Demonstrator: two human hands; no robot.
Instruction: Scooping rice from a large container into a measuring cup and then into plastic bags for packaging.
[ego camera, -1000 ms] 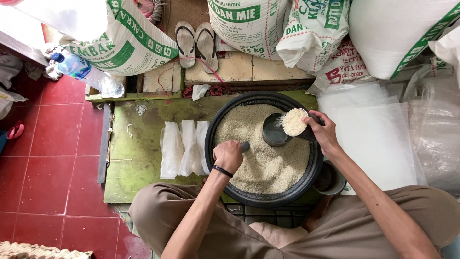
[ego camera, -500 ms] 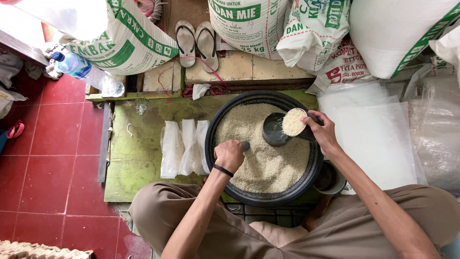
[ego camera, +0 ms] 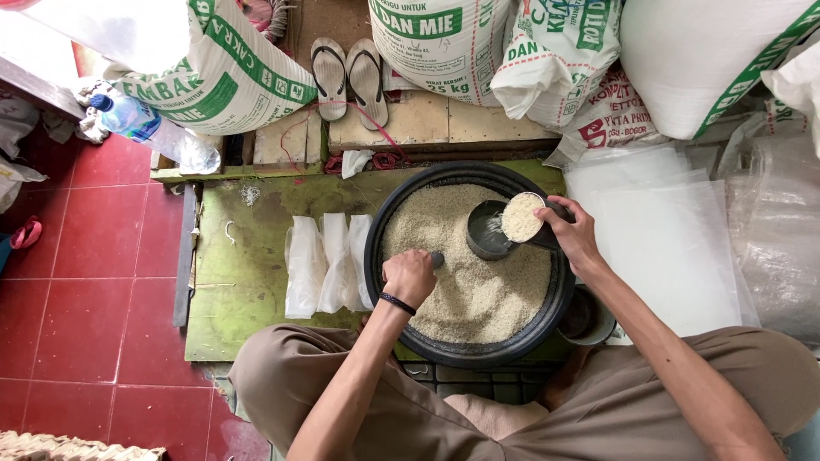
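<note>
Already the right hand (ego camera: 574,232) grips a rice-filled cup (ego camera: 523,217) over the black basin (ego camera: 547,318), left hand (ego camera: 410,275) fisted on a tool (ego camera: 436,259) in the rice, filled bags (ego camera: 329,263) left, basin still mostly full.

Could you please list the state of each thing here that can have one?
Black basin: about half full of rice.
Small cup: heaped with rice, tilted, held by the right hand.
Dark scoop: nearly empty, under the cup.
Left hand: closed on a dark handle.
Filled bags: lying side by side.
Sandals: paired, unworn.
Water bottle: lying down.
</note>
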